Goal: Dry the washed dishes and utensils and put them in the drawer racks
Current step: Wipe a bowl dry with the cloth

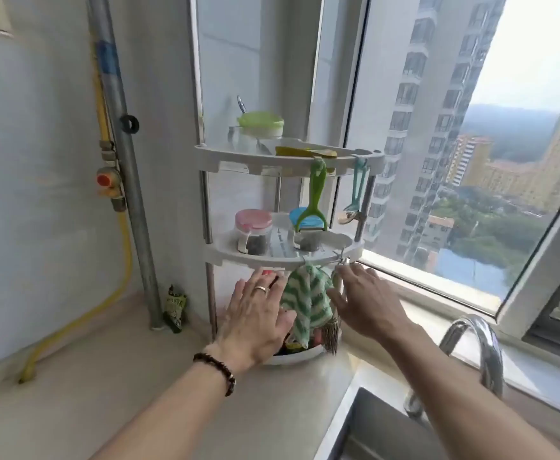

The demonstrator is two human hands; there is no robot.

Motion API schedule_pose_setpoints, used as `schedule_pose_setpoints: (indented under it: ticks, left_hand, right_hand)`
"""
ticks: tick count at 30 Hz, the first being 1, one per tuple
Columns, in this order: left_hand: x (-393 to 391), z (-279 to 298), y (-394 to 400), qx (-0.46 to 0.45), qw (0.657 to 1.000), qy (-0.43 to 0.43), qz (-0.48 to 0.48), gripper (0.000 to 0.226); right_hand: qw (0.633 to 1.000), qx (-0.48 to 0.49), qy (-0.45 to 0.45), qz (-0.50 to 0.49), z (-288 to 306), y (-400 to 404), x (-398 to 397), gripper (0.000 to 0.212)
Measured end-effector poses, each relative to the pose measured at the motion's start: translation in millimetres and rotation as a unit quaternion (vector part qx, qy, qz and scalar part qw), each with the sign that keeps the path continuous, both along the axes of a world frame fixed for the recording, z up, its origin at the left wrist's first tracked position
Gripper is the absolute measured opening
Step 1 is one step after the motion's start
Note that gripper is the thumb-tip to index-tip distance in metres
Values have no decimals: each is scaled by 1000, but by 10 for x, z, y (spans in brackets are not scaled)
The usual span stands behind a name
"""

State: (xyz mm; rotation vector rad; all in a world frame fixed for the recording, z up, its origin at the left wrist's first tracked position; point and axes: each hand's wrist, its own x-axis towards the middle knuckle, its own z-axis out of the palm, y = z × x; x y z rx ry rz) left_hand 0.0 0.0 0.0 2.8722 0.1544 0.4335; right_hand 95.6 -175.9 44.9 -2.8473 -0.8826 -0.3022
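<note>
Your left hand (255, 313) and right hand (361, 297), fingers spread, flank the striped dishcloth (307, 300); tugging hard could topple the corner rack (285, 257).

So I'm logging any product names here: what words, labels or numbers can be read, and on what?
None can be read.
Green packet by the pipe: it bears print, too blurred to read.
Middle shelf of the corner rack: faint marks on its tray floor, too small to read.
Pink-lidded jar and the green-lidded jar: no label shows.
</note>
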Motion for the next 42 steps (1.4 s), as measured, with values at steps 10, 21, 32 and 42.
schedule_pose_setpoints:
  ticks: [10,21,32,42]
  left_hand:
    - [751,-268,101,-104,994,18,-3,62]
    - [690,100,-75,-303,950,-79,-1,6]
    - [-1022,31,91,-217,963,-98,127,8]
    - [-3326,-298,513,-216,931,-89,280,24]
  right_hand:
    - [993,97,61,-4,-274,593,595,10]
    - [962,240,83,101,226,390,382,7]
    - [866,280,329,252,-104,550,-809,24]
    - [835,226,385,322,-515,1551,-2823,14]
